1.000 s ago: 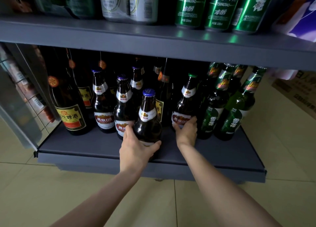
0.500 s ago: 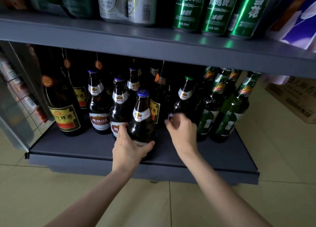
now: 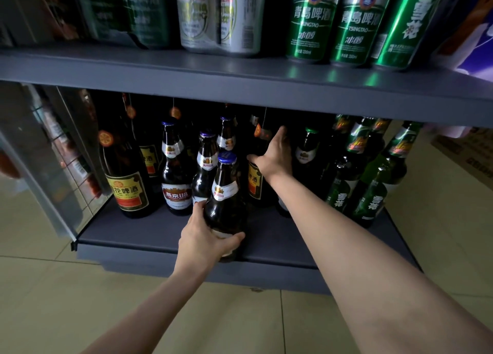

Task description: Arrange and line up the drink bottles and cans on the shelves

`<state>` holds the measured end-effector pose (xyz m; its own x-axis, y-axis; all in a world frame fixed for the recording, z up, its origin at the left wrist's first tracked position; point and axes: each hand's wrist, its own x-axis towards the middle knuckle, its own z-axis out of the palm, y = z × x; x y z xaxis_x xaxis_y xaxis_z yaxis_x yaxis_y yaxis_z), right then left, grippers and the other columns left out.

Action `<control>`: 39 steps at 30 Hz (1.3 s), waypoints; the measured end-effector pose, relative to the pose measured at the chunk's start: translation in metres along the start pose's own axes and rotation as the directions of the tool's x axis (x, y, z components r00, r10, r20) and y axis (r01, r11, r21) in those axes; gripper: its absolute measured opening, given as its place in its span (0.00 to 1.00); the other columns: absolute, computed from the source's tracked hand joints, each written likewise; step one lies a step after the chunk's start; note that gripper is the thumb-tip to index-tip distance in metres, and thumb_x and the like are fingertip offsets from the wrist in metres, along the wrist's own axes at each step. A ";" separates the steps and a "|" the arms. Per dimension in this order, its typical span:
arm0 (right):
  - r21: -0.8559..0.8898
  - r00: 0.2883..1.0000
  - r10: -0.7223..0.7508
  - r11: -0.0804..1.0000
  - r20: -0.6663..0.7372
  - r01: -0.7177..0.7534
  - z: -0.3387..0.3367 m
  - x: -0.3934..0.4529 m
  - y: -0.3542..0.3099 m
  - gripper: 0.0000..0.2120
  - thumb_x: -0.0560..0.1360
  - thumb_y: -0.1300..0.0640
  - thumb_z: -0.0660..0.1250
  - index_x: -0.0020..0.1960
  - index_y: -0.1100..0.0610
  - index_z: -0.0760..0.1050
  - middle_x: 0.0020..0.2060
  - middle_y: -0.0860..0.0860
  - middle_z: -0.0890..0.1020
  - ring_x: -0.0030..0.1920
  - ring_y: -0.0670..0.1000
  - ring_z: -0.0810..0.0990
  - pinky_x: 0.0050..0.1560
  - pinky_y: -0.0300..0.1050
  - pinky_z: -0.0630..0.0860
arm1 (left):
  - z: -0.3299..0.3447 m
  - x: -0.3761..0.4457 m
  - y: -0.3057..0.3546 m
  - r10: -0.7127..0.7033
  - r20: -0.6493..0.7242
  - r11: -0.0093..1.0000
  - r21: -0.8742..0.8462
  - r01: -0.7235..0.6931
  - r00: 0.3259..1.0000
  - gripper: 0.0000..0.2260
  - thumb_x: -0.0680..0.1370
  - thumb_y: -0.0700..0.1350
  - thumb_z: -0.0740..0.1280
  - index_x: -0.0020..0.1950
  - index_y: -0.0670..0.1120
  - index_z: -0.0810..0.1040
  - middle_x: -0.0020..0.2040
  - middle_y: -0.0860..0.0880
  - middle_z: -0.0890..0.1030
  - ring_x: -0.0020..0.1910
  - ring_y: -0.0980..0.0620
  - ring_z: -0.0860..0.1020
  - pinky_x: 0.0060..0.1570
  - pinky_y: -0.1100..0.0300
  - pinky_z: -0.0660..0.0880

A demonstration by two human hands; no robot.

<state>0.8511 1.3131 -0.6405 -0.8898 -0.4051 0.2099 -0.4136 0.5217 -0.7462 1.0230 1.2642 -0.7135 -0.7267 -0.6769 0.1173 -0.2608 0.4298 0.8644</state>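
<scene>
On the lower shelf (image 3: 160, 233) stand rows of beer bottles. My left hand (image 3: 205, 239) is shut on the base of a brown blue-capped bottle (image 3: 226, 193) that stands in front of the others. My right hand (image 3: 274, 156) reaches deep into the shelf. It lies against a tall dark bottle with a yellow label (image 3: 254, 183), thumb across the bottle's front and fingers pointing up; whether it grips is unclear. A green-capped brown bottle (image 3: 306, 151) stands just right of that hand. More brown blue-capped bottles (image 3: 176, 183) stand to the left.
Tall dark bottles with yellow-red labels (image 3: 125, 183) fill the left end and green bottles (image 3: 373, 191) the right end. The upper shelf (image 3: 240, 81) carries green cans (image 3: 309, 20) and silver cans (image 3: 221, 15). A glass panel (image 3: 40, 167) stands left; cardboard boxes (image 3: 464, 151) lie right.
My right hand left the green-capped brown bottle and moved up and back to the tall dark bottle. My left hand stays on the front bottle. The camera has come closer.
</scene>
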 end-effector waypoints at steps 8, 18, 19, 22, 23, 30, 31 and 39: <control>-0.030 0.999 -0.003 1.000 0.043 0.004 -0.015 -0.032 0.004 0.50 0.68 0.54 0.75 0.76 0.61 0.44 0.74 0.57 0.58 0.73 0.54 0.59 0.69 0.43 0.60 | -0.001 0.003 -0.003 0.018 -0.001 0.999 0.027 -0.018 1.000 0.32 0.62 0.49 0.79 0.59 0.53 0.65 0.51 0.52 0.78 0.52 0.52 0.75 0.49 0.61 0.70; -0.029 0.987 -0.094 0.995 0.130 0.099 -0.076 -0.080 0.032 0.39 0.64 0.57 0.77 0.67 0.56 0.59 0.53 0.45 0.71 0.54 0.44 0.69 0.51 0.35 0.64 | 0.015 0.006 0.011 0.026 0.005 0.996 0.085 -0.026 1.000 0.32 0.63 0.50 0.78 0.60 0.45 0.64 0.58 0.46 0.76 0.59 0.46 0.74 0.56 0.54 0.72; -0.027 0.987 -0.090 0.995 0.134 0.095 -0.081 -0.081 0.035 0.38 0.64 0.57 0.77 0.66 0.56 0.60 0.52 0.44 0.71 0.53 0.43 0.68 0.51 0.36 0.64 | 0.021 0.008 0.014 0.023 0.008 0.996 0.084 -0.024 1.000 0.32 0.64 0.50 0.77 0.60 0.45 0.64 0.58 0.46 0.76 0.59 0.47 0.73 0.54 0.56 0.71; -0.021 0.989 -0.065 0.997 0.131 0.068 -0.093 -0.082 0.044 0.36 0.64 0.58 0.77 0.66 0.55 0.61 0.51 0.44 0.70 0.53 0.44 0.68 0.52 0.38 0.64 | 0.040 0.023 0.022 0.011 0.021 0.999 0.042 -0.012 1.000 0.29 0.64 0.48 0.78 0.55 0.45 0.63 0.57 0.45 0.75 0.58 0.47 0.74 0.50 0.60 0.69; -0.015 0.990 -0.063 0.998 0.128 0.065 -0.096 -0.082 0.046 0.37 0.64 0.58 0.77 0.66 0.55 0.61 0.51 0.44 0.71 0.53 0.44 0.68 0.52 0.38 0.64 | 0.046 0.029 0.024 0.012 0.026 0.999 0.030 -0.013 1.000 0.29 0.64 0.47 0.78 0.54 0.45 0.62 0.57 0.43 0.75 0.58 0.46 0.74 0.52 0.58 0.71; 0.004 0.986 -0.098 0.995 0.133 0.099 -0.099 -0.077 0.055 0.38 0.65 0.56 0.77 0.68 0.54 0.59 0.53 0.42 0.69 0.55 0.41 0.65 0.53 0.35 0.62 | 0.075 0.065 0.034 -0.028 0.036 1.000 0.002 0.028 0.999 0.32 0.65 0.47 0.77 0.60 0.40 0.63 0.59 0.40 0.76 0.60 0.43 0.74 0.60 0.53 0.72; 0.011 0.985 -0.104 0.995 0.134 0.104 -0.099 -0.076 0.056 0.38 0.65 0.57 0.77 0.68 0.54 0.59 0.53 0.42 0.69 0.55 0.41 0.66 0.52 0.35 0.62 | 0.078 0.068 0.034 -0.029 0.038 1.000 -0.002 0.029 0.999 0.32 0.65 0.46 0.77 0.61 0.40 0.63 0.59 0.41 0.76 0.60 0.44 0.74 0.60 0.53 0.71; 0.031 0.983 -0.131 0.991 0.128 0.128 -0.090 -0.065 0.054 0.36 0.66 0.56 0.76 0.67 0.54 0.60 0.51 0.41 0.69 0.54 0.40 0.66 0.45 0.29 0.64 | 0.086 0.081 0.037 0.015 0.060 1.000 -0.005 -0.014 0.998 0.31 0.68 0.45 0.75 0.63 0.38 0.63 0.55 0.44 0.76 0.55 0.47 0.76 0.49 0.61 0.70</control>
<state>0.8695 1.4355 -0.6379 -0.7959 -0.5628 0.2232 -0.5179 0.4419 -0.7325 0.8999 1.2767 -0.7146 -0.7669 -0.6338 0.1006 -0.2472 0.4366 0.8650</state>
